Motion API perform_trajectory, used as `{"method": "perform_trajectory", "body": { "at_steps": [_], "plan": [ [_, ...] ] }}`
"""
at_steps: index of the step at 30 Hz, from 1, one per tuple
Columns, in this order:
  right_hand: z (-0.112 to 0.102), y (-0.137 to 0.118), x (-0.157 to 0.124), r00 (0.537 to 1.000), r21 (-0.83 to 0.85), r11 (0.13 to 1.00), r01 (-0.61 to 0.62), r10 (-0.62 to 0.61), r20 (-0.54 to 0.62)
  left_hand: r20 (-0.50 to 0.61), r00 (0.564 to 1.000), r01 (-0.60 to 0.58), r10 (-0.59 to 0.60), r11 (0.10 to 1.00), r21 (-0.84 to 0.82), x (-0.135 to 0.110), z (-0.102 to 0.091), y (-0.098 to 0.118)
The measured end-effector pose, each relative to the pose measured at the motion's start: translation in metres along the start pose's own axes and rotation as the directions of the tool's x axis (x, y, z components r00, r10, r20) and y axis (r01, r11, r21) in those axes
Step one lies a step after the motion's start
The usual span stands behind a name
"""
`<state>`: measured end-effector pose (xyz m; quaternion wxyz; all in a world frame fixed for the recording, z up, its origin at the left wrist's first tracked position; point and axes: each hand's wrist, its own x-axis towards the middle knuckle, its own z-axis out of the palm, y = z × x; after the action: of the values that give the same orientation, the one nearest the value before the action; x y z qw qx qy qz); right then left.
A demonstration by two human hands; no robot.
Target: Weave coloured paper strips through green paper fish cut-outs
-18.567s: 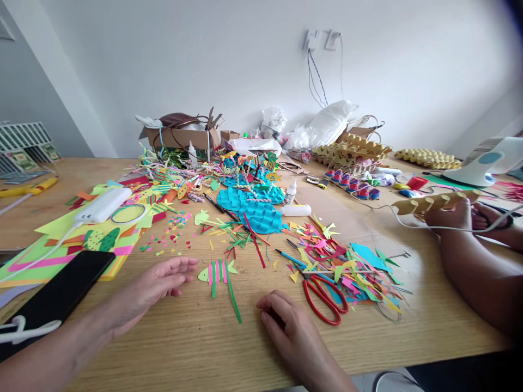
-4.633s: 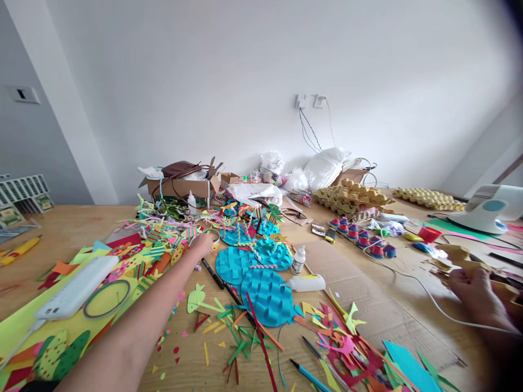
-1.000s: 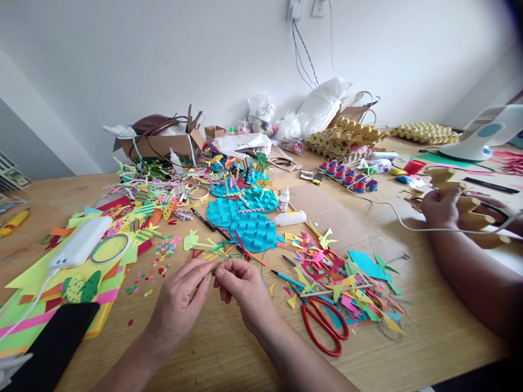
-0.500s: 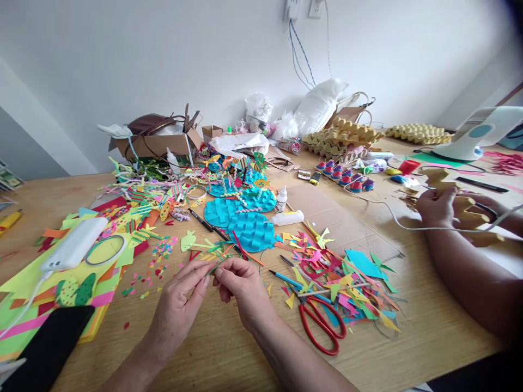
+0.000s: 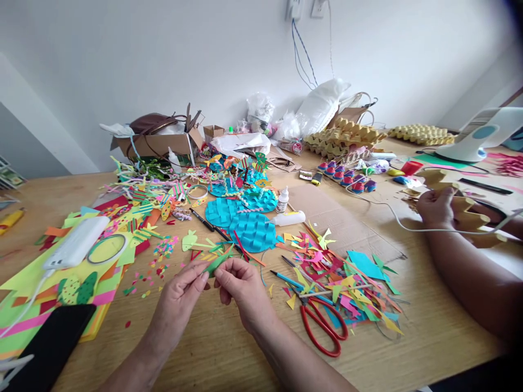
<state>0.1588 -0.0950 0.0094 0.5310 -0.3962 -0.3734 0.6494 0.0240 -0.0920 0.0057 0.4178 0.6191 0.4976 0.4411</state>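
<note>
A small piece of green paper (image 5: 214, 265) is pinched between my two hands above the table's front middle. My left hand (image 5: 182, 291) grips its left end between thumb and fingers. At the other end, my right hand (image 5: 241, 286) holds it with thumb and bent fingers. Just beyond my fingers lie thin paper strips, a pale green paper fish (image 5: 190, 240) and a round, woven-looking blue paper piece (image 5: 252, 232). Red-handled scissors (image 5: 324, 326) rest to the right of my right hand, their blades partly under paper scraps.
Colourful paper scraps (image 5: 355, 294) spread at right. A white glue bottle (image 5: 288, 218) lies beside an upright one (image 5: 282, 200). At left are a white power bank (image 5: 75, 243) and black phone (image 5: 55, 343). A co-worker's hand (image 5: 437, 208) holds a piece of egg carton (image 5: 469, 215).
The green paper has turned between my fingers, from a thin edge to a broader face. Both hands stay almost in place. The co-worker's hands shift slightly.
</note>
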Motion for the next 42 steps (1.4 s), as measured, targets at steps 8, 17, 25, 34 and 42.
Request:
{"method": "perform_trajectory", "body": {
  "at_steps": [8, 17, 25, 34, 42],
  "plan": [
    [-0.003, 0.0, -0.003, 0.995, -0.288, 0.955, 0.075, -0.089, -0.036, -0.086, 0.99, 0.098, -0.115, 0.979, -0.178, 0.004, -0.006, 0.003],
    [-0.014, -0.006, 0.006, 0.987, -0.062, 0.989, 0.132, -0.137, -0.082, -0.023, 0.994, 0.104, -0.107, 0.991, -0.084, 0.009, -0.017, 0.012],
    [-0.012, -0.002, 0.005, 0.989, 0.194, 0.97, -0.146, 0.137, 0.061, 0.033, 0.997, -0.075, 0.069, 0.977, 0.201, 0.012, -0.018, 0.025],
    [-0.009, 0.001, 0.004, 0.999, 0.069, 0.998, 0.012, -0.015, 0.043, 0.058, 0.998, 0.011, -0.015, 0.998, 0.065, 0.009, -0.018, 0.02],
    [-0.009, -0.002, -0.003, 0.789, -0.354, 0.714, 0.604, -0.599, 0.14, -0.041, 0.956, -0.283, 0.291, 0.949, 0.138, 0.005, -0.026, 0.022]
  ]
}}
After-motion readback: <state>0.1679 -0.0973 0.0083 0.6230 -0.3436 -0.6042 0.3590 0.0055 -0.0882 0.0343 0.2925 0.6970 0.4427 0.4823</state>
